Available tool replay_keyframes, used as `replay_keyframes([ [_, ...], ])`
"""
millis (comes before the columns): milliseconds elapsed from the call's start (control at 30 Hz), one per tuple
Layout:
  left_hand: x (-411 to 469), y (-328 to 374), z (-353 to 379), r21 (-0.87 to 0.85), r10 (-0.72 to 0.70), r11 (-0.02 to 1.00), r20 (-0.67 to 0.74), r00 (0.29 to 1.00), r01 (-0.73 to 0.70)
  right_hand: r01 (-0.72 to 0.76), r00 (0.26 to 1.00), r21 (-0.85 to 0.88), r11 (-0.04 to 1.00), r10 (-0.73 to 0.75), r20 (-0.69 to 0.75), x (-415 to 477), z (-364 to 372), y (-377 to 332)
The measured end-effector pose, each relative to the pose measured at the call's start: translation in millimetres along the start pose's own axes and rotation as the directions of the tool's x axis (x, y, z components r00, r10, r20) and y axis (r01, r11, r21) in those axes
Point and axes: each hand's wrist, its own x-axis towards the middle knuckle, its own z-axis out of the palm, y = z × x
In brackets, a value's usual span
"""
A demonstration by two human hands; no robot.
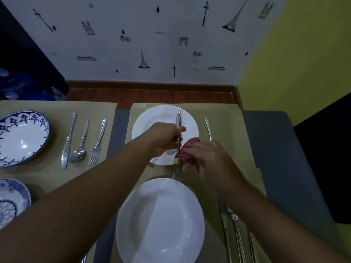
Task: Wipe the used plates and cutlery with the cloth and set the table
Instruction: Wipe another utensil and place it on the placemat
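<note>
- Left hand (167,138) over far white plate (150,120), fingers curled tight round the middle of fork (178,120).
- Fork held lengthwise: handle end toward the wall, tines toward the person, tines past the plate's near rim and above the gap between the two white plates.
- Right hand (210,160) just right of the fork, fingers and thumb bunched together, pinching red cloth (188,149).
- Cloth wadded up, pressed against the fork's right side near the neck; exact contact spot hard to tell.
- Small reddish smear on far white plate's near-left rim, beside the left wrist.
- Near white plate (161,224) on the same tan placemat (229,133), closer to the person, apart from the far plate.
- Single utensil (208,128) on that placemat right of the far plate, lower end hidden behind the right hand; type unclear.
- More cutlery (234,219) right of the near plate, partly under the right forearm; pieces too hidden to name.
- Second placemat (47,177) to the left with blue-patterned plate (22,137); knife (67,143), spoon (79,150) and second fork (96,147) side by side to the plate's right, handles toward the wall.
- Small blue-patterned dish (11,202) at lower left edge, partly cropped.
- Grey table (271,158) visible between and right of the placemats.
- Printed wall (152,44) behind, with tower and bicycle motifs.
</note>
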Motion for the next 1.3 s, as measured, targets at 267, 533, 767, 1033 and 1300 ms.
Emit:
replay_keyframes([
  [267,4.6,6.7,29.5,-0.088,0.068,0.994,-0.050,0.996,-0.072,0.080,0.997,-0.060,0.995,-0.080,0.009,-1.9,-2.5,23.3],
  [533,31.4,6.8,85.6,0.057,0.134,0.989,0.050,0.990,-0.137,-0.109,0.990,-0.070,0.992,0.115,0.080,-56.4,-14.2,88.0],
  [767,66.6,-3.3,140.0,0.225,0.209,0.952,0.022,0.978,-0.209,-0.246,0.969,0.002,0.969,0.245,-0.032,-76.6,-55.6,119.7],
  [1033,88.6,-9.0,161.3,0.307,0.192,0.939,-0.088,0.977,-0.157,-0.279,0.959,0.036,0.959,0.281,-0.029,-77.6,-60.0,141.0],
  [1300,92.9,-8.7,180.1,0.149,0.132,0.981,-0.042,0.990,-0.124,-0.297,0.955,0.036,0.954,0.296,0.015,-78.3,-62.5,145.3],
])
